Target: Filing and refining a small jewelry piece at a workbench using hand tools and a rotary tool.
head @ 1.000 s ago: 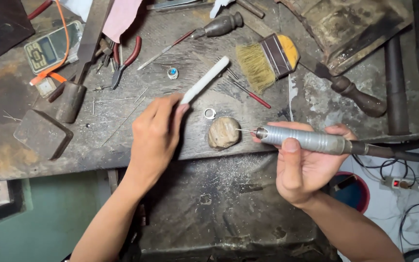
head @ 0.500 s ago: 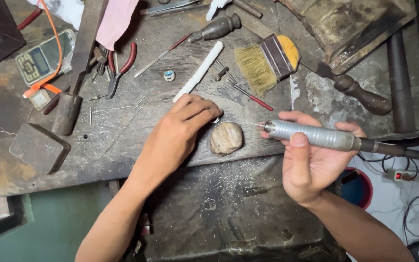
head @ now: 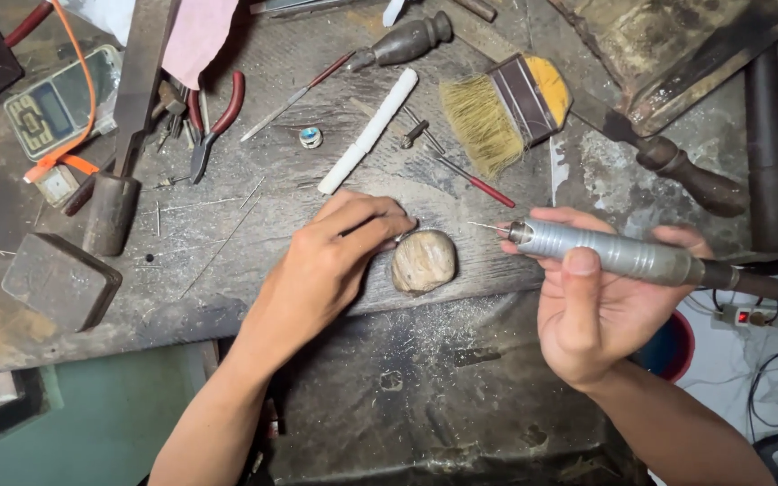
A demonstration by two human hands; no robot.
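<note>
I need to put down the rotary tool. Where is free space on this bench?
Bare wood lies between the dark metal block and the left hand, below the pliers. A smaller patch sits right of the brush. It is crowded along the back edge, around the scale and white stick.

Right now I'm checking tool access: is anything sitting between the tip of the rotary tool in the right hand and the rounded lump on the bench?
Nothing visible does. The rotary tool in the right hand points its thin bit across bare bench toward the rounded lump. The left hand is at the lump's far side, not in that gap.
</note>
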